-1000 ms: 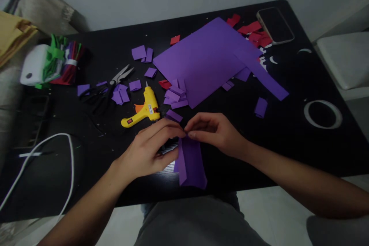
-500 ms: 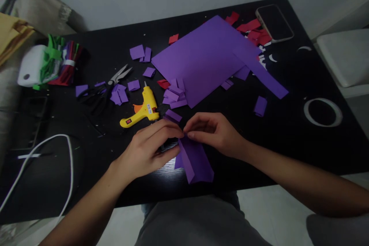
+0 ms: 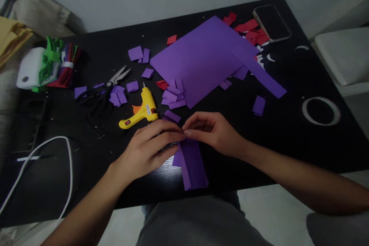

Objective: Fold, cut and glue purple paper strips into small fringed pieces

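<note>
Near the table's front edge, a folded piece of purple paper (image 3: 194, 165) hangs down from my fingertips, with a crease along its length. My right hand (image 3: 215, 132) pinches its top end between thumb and fingers. At the same end, the fingers of my left hand (image 3: 155, 144) close on the paper's upper left corner; the exact fold under the fingertips is hidden. Just beyond my left hand lies a yellow glue gun (image 3: 147, 107), its nozzle pointing away. A small folded purple piece (image 3: 172, 116) sits right above my fingers.
A large purple sheet (image 3: 201, 57) and a purple strip (image 3: 262, 73) lie behind. Scissors (image 3: 111, 84) rest among small purple pieces at left. Red scraps (image 3: 250, 30), a phone (image 3: 272, 22), a tape ring (image 3: 307, 111), pipe cleaners (image 3: 65, 63) and a white cable (image 3: 70, 161) are around.
The purple paper's lower end has swung slightly left and toward me, lying narrower now. My left fingers have shifted a little at its top; my right hand stays nearly in place.
</note>
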`<move>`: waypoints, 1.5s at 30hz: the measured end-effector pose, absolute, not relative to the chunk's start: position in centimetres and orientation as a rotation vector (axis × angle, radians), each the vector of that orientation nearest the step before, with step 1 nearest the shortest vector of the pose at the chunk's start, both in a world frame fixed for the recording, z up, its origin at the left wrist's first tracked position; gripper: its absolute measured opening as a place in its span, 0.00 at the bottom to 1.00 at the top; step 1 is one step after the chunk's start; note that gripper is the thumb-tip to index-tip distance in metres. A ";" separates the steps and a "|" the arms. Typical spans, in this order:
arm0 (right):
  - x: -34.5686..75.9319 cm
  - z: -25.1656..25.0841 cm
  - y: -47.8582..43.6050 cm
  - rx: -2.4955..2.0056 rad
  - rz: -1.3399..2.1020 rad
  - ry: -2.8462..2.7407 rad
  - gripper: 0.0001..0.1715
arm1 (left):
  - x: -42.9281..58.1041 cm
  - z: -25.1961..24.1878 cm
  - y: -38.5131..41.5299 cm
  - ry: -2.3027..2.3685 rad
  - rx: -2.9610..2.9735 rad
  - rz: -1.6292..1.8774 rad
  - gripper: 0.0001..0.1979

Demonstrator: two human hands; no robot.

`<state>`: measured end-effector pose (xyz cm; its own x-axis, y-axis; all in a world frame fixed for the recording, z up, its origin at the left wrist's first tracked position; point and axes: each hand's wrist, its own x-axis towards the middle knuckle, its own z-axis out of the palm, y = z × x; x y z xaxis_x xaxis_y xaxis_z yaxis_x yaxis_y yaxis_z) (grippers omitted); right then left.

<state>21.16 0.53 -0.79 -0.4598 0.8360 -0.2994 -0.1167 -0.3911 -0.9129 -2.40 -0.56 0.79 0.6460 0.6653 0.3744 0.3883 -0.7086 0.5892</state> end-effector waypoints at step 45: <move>21.3 -0.9 0.6 -1.008 1.986 -1.202 0.06 | -2.4 1.4 -0.8 0.878 2.373 0.742 0.05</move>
<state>21.33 0.55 -0.94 -0.5304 0.7945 -0.2957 -0.1065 -0.4085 -0.9065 -2.45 -0.80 1.43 0.6437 0.6980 0.3137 0.4259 -0.6673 0.6110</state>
